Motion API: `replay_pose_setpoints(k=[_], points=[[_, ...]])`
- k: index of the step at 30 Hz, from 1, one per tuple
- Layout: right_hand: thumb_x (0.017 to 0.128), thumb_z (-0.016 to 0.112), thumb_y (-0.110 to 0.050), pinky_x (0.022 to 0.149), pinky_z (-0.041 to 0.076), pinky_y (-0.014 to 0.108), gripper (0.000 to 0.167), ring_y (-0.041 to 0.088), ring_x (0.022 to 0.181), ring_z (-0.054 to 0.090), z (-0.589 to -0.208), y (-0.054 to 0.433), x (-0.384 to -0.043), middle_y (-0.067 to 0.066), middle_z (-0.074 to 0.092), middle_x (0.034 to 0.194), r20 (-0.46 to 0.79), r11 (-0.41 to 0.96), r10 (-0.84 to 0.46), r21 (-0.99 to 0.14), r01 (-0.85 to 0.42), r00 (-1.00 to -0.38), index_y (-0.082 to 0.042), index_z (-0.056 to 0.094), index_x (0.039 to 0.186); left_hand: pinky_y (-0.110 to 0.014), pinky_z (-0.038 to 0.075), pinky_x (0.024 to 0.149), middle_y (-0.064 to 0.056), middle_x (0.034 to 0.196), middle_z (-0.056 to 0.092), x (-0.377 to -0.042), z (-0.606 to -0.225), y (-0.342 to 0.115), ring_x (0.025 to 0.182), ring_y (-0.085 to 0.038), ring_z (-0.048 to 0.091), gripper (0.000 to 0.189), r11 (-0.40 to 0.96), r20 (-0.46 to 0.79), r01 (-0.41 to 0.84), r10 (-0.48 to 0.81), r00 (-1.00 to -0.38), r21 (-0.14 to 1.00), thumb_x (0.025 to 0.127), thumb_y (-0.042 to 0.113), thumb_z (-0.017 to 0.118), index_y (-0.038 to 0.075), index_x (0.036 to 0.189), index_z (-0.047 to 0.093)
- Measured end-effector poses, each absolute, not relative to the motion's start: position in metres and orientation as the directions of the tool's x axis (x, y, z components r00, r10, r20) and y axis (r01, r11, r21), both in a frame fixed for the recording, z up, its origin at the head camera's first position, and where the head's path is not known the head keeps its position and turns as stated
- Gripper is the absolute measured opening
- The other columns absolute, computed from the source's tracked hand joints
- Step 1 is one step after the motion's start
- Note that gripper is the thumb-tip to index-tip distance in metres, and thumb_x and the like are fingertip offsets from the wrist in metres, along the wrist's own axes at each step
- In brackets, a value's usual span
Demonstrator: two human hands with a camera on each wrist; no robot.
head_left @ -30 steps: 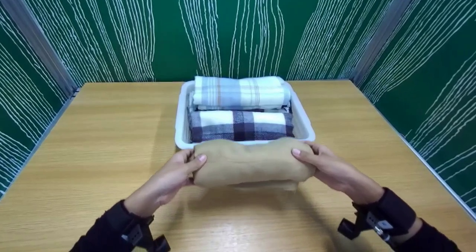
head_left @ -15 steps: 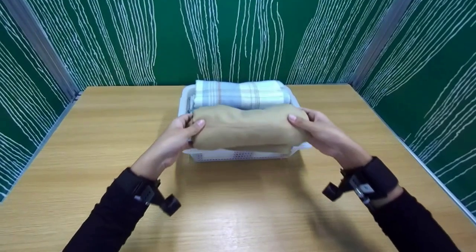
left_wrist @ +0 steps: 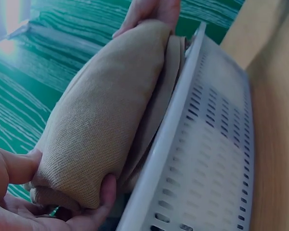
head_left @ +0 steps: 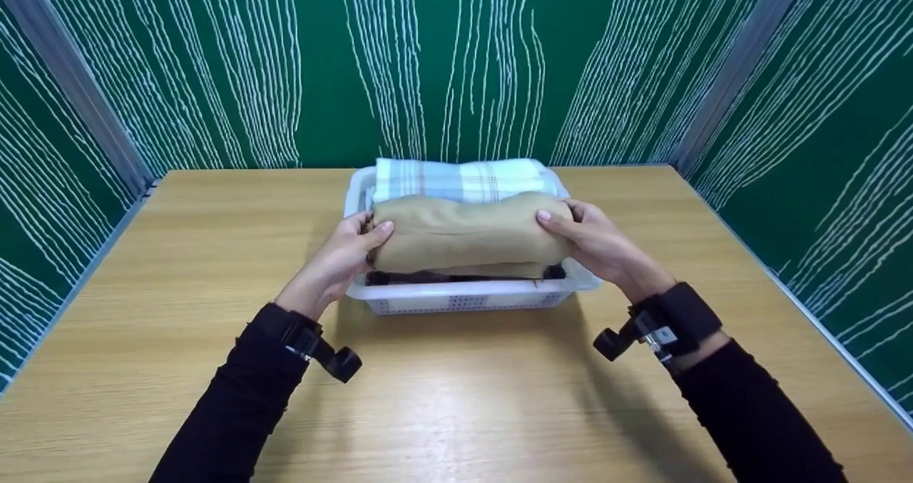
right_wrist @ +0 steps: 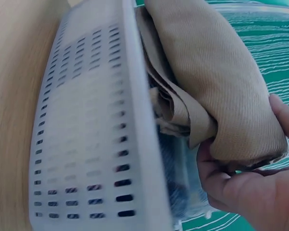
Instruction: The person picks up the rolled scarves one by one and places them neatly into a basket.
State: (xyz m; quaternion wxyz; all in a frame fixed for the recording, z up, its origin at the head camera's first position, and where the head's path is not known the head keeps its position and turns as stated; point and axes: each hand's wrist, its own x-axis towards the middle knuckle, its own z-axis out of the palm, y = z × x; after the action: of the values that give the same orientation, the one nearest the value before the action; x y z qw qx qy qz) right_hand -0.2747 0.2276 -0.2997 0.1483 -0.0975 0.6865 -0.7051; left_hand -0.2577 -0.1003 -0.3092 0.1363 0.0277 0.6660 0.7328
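A tan rolled cloth point(head_left: 463, 233) is held level over the front part of a white plastic basket point(head_left: 471, 290). My left hand point(head_left: 335, 258) grips its left end, thumb on the near face and fingers curled behind and beneath. The other end is gripped the same way by my right hand point(head_left: 606, 244). In the right wrist view, loose folded layers of the tan cloth point(right_wrist: 212, 72) hang just inside the basket's wall. Behind it in the basket lies a light blue and white plaid rolled cloth point(head_left: 463, 180). The dark checked cloth in front is mostly hidden under the tan one.
The basket stands on a wooden table point(head_left: 456, 397), toward its back edge. Green panels point(head_left: 456, 62) with white wavy lines enclose the table at the back and both sides. Each wrist carries a strapped camera point(head_left: 342, 364).
Both hands have carried the tan roll forward from before the basket's front rim to above the basket, covering the dark checked cloth. In the last half second it shifted slightly farther back.
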Motion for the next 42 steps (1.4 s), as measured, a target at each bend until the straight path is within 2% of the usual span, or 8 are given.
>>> replay_pose_setpoints(k=[6,12,15,20,24,31,35,42], points=[[0.099,0.050,-0.013,0.078,0.051,0.026,0.032,0.016,0.093,0.058,-0.305,0.226,-0.282,0.010,0.051,0.109,-0.026,-0.067,-0.356,-0.996,0.053,-0.934,0.004,0.039,0.124,-0.049,0.041,0.098,-0.018,0.138,0.034,-0.263,-0.313,-0.101,0.110,-0.027,0.049,0.051,-0.068,-0.123,-0.141,0.224,-0.967,0.988,0.102,0.016,0.041,-0.003,0.146,0.023],[0.099,0.051,-0.016,0.082,0.050,0.026,0.041,0.018,0.098,0.056,-0.309,0.224,-0.287,0.013,0.047,0.116,-0.044,-0.034,-0.345,-0.998,0.059,-0.938,0.005,0.035,0.130,-0.045,0.045,0.094,-0.017,0.138,0.036,-0.264,-0.314,-0.101,0.109,-0.027,0.050,0.048,-0.042,-0.142,-0.153,0.202,-0.969,0.987,0.103,0.017,0.041,0.001,0.146,0.027],[0.099,0.052,-0.018,0.084,0.049,0.026,0.049,0.019,0.102,0.054,-0.311,0.223,-0.288,0.014,0.045,0.121,-0.050,0.018,-0.331,-0.999,0.047,-0.942,0.006,0.031,0.136,-0.045,0.045,0.095,-0.017,0.143,0.032,-0.264,-0.315,-0.100,0.114,-0.029,0.048,0.049,-0.017,-0.152,-0.158,0.183,-0.971,0.987,0.103,0.017,0.040,0.002,0.147,0.025],[0.098,0.053,-0.021,0.087,0.048,0.026,0.057,0.020,0.107,0.052,-0.314,0.222,-0.288,0.015,0.042,0.127,-0.049,0.058,-0.314,-0.998,0.033,-0.948,0.007,0.027,0.141,-0.049,0.042,0.098,-0.017,0.153,0.019,-0.263,-0.315,-0.098,0.125,-0.035,0.041,0.053,0.012,-0.156,-0.156,0.156,-0.975,0.988,0.103,0.016,0.041,0.004,0.150,0.019],[0.098,0.055,-0.024,0.092,0.045,0.026,0.063,0.022,0.113,0.047,-0.316,0.227,-0.285,0.016,0.038,0.134,-0.065,0.075,-0.296,-0.996,0.045,-0.953,0.003,0.024,0.145,-0.049,0.039,0.101,-0.016,0.154,0.017,-0.262,-0.315,-0.094,0.130,-0.035,0.035,0.054,0.052,-0.144,-0.138,0.137,-0.980,0.989,0.102,0.017,0.043,0.004,0.149,0.021],[0.095,0.058,-0.030,0.094,0.041,0.025,0.069,0.024,0.118,0.043,-0.319,0.237,-0.279,0.017,0.034,0.141,-0.062,0.173,-0.269,-0.985,0.015,-0.961,-0.002,0.024,0.148,-0.040,0.022,0.113,-0.019,0.154,0.018,-0.257,-0.319,-0.092,0.141,-0.029,0.018,0.057,0.233,-0.053,-0.020,0.136,-0.989,0.972,0.100,0.020,0.048,0.000,0.147,0.022],[0.095,0.059,-0.030,0.094,0.040,0.026,0.067,0.025,0.116,0.042,-0.322,0.239,-0.277,0.017,0.033,0.141,-0.041,0.215,-0.284,-0.976,-0.022,-0.958,-0.003,0.026,0.147,-0.041,0.025,0.112,-0.021,0.152,0.022,-0.252,-0.324,-0.096,0.139,-0.029,0.021,0.057,0.278,-0.003,0.039,0.149,-0.989,0.960,0.100,0.020,0.049,-0.002,0.146,0.023],[0.096,0.059,-0.029,0.104,0.033,0.036,0.064,0.028,0.123,0.038,-0.325,0.239,-0.274,0.017,0.033,0.143,-0.016,0.242,-0.307,-0.968,-0.062,-0.952,-0.003,0.029,0.146,-0.042,0.024,0.112,-0.022,0.149,0.028,-0.248,-0.327,-0.103,0.137,-0.030,0.025,0.056,0.357,0.034,0.089,0.157,-0.987,0.930,0.099,0.021,0.050,-0.002,0.144,0.027]])
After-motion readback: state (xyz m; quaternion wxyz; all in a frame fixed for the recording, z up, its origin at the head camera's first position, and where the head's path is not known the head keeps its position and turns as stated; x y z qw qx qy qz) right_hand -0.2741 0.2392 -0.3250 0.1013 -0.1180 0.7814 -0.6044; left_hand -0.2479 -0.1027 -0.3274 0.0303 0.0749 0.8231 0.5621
